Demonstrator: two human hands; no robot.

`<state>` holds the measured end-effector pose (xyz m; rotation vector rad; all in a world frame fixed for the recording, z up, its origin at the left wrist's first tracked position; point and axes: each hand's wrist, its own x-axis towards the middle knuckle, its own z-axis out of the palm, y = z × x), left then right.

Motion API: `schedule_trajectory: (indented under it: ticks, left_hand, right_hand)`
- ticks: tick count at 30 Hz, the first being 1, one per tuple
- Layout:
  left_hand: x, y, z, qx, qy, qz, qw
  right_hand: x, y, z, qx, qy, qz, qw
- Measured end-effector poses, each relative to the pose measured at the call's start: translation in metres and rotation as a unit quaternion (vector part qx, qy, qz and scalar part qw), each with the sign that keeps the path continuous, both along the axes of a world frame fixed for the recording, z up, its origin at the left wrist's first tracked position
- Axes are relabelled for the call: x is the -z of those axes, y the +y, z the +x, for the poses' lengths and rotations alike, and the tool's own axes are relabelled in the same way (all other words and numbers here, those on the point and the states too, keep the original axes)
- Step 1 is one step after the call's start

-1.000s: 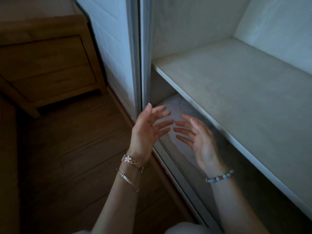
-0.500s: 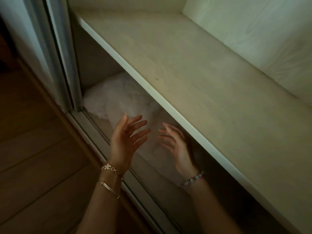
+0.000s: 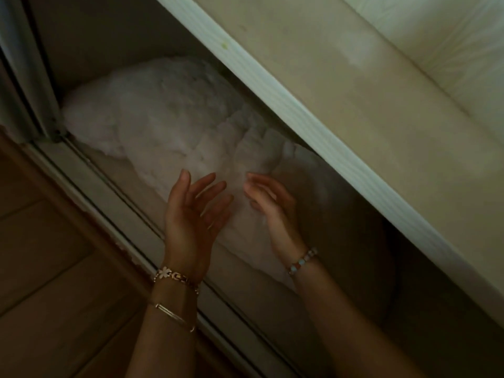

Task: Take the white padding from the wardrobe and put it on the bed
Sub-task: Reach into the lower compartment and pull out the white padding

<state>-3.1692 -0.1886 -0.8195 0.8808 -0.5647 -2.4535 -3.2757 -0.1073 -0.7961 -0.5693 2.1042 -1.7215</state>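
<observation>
The white padding (image 3: pixel 163 118) is a fluffy, lumpy mass lying in the wardrobe's bottom compartment, under a pale shelf (image 3: pixel 341 110). Its right part is hidden by the shelf edge and shadow. My left hand (image 3: pixel 193 214) hovers just in front of the padding's near edge, palm turned inward, fingers spread, holding nothing. My right hand (image 3: pixel 272 208) reaches into the compartment with fingers curled over the padding's surface; it looks to touch it lightly, without a grip.
The sliding door's frame (image 3: pixel 30 77) stands at the left, and its floor track (image 3: pixel 114 208) runs diagonally below the padding. Wooden floor (image 3: pixel 54 282) fills the lower left. The shelf edge hangs low over the compartment, close above my right hand.
The view has dropped and closed in on the bottom compartment. Both hands have moved forward to the padding; the right one now reaches under the shelf.
</observation>
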Motion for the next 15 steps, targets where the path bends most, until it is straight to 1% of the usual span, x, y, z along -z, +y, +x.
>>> schedule_trajectory:
  ticks: [7,10,13,15]
  left_hand:
    - [0.009,0.001,0.004,-0.009,0.001,0.016,1.000]
    - [0.014,0.006,0.003,-0.013,-0.002,0.023,1.000]
    - [0.019,0.009,0.000,-0.027,-0.038,0.017,0.999]
    - [0.025,0.009,-0.003,-0.058,-0.078,0.016,0.995]
  right_hand:
    - [0.009,0.002,-0.004,-0.025,0.007,0.013,1.000]
    - [0.012,0.002,-0.006,-0.017,0.005,0.022,1.000]
    - [0.015,0.000,-0.008,-0.015,0.020,0.037,0.999]
    - [0.016,-0.001,-0.009,-0.010,0.055,0.057,0.997]
